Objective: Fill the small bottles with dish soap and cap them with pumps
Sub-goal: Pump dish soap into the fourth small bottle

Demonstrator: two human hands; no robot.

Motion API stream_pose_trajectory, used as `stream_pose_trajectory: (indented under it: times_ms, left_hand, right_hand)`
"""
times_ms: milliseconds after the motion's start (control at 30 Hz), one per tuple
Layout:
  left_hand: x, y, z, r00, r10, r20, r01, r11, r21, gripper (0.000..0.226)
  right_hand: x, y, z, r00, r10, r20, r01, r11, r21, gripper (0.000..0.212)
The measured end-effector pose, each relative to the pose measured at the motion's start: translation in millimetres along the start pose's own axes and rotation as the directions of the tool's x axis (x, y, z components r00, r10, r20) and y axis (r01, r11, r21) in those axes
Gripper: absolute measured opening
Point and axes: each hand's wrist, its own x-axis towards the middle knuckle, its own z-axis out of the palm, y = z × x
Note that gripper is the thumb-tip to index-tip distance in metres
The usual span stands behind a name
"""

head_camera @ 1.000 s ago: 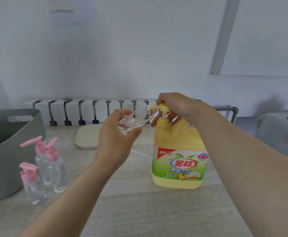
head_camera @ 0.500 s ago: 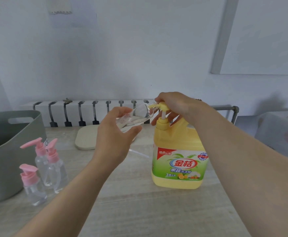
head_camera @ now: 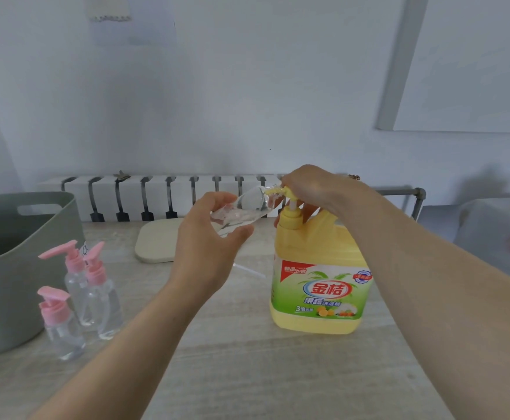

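A big yellow dish soap jug (head_camera: 320,286) with a pump stands on the table at centre right. My right hand (head_camera: 311,186) rests on top of its pump head, fingers curled over it. My left hand (head_camera: 208,244) grips a small clear bottle (head_camera: 241,212), tilted nearly flat, its open mouth at the pump's nozzle. Three small clear bottles with pink pumps (head_camera: 78,292) stand together at the left. A thin clear pump tube (head_camera: 247,269) lies on the table behind my left wrist.
A grey plastic tub (head_camera: 20,256) stands at the far left edge. A pale flat pad (head_camera: 156,244) lies at the table's back, before a white radiator (head_camera: 156,195). A covered piece of furniture (head_camera: 490,237) sits at the right.
The view has shifted slightly; both hands stay at the pump. The clear bottle has risen a little and tilted flatter against the nozzle.
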Motion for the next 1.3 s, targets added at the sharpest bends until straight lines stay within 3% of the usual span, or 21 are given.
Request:
stream_pose_trajectory:
  times_ms: [333,533,733,967,1133,1300]
  left_hand:
    - [1,0,0,1.000,-0.009,0.026,0.008,1.000,0.027,0.041]
    - [2,3,0,1.000,-0.001,0.023,0.001,1.000,0.019,0.041]
    - [5,6,-1,1.000,0.015,0.014,-0.015,0.999,0.030,0.041]
    - [6,7,0,1.000,0.005,0.015,-0.005,1.000,0.024,0.041]
    - [5,7,0,1.000,-0.002,0.018,0.002,1.000,0.012,0.041]
    - [5,7,0,1.000,-0.002,0.022,0.002,1.000,0.023,0.041]
  right_hand:
    - [-6,3,0,0.996,-0.078,0.035,0.076,0.996,0.046,0.032]
    - [-12,5,-3,0.991,-0.095,0.097,0.067,0.963,0.262,0.037]
    - [-13,7,-12,0.989,-0.080,0.123,0.033,0.937,0.348,0.048]
    - [-10,5,-4,0.996,-0.084,0.022,0.076,0.969,0.235,0.034]
    - [-5,4,-1,0.998,-0.061,0.014,0.059,0.990,0.129,0.064]
    - [-4,5,-1,0.998,-0.062,0.025,0.061,0.997,0.045,0.069]
